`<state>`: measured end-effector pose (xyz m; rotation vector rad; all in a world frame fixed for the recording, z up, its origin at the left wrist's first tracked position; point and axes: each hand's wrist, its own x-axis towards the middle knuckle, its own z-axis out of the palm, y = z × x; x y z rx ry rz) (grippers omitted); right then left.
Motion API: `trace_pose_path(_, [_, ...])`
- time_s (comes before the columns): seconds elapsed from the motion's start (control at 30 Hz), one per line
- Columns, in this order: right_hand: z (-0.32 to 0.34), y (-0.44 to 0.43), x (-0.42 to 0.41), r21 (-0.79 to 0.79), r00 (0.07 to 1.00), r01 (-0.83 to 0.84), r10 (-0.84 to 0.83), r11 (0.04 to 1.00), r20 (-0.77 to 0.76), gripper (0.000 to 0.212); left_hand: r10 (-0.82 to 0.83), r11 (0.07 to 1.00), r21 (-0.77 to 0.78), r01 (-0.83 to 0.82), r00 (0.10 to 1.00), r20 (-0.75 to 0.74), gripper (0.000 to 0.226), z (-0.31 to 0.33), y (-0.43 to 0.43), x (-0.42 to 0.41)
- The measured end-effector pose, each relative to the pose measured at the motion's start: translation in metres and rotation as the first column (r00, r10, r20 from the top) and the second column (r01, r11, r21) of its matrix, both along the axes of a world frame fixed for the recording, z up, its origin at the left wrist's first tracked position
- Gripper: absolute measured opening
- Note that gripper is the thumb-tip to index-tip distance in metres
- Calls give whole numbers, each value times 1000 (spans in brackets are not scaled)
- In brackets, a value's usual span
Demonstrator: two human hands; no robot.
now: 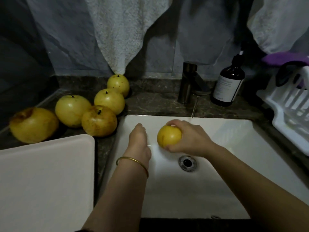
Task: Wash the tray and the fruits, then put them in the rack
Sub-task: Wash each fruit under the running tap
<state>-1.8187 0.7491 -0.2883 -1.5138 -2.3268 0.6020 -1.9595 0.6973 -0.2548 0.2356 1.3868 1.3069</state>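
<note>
Sink basin [225, 173] has loads of room on its right half. The left hand [139, 139] and the right hand [189, 138] gripping a fruit [169, 135] fill the middle. Faucet [187, 81] and bottle [229, 81] guard the back edge. Five worktop fruits [99, 121] crowd behind the tray [46, 181], and the rack [292, 111] walls off the right.

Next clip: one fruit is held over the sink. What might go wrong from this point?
1. Only the right hand grips the yellow fruit; if wet, it may slip and drop into the sink.
2. The browned fruit on the counter sits close to the sink's edge; the left hand or its forearm could nudge it in.
</note>
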Motion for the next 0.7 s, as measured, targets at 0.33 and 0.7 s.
trace_pose_path(0.33, [-12,-3,-24,-122,861,245,-274,962,-429,74,148,987,35,-156,976,161,42,-5,9,-8])
trace_pose_path(0.7, [57,-8,-82,317,977,211,-188,925,-103,77,185,982,-19,-187,937,298,50,-21,19,-4])
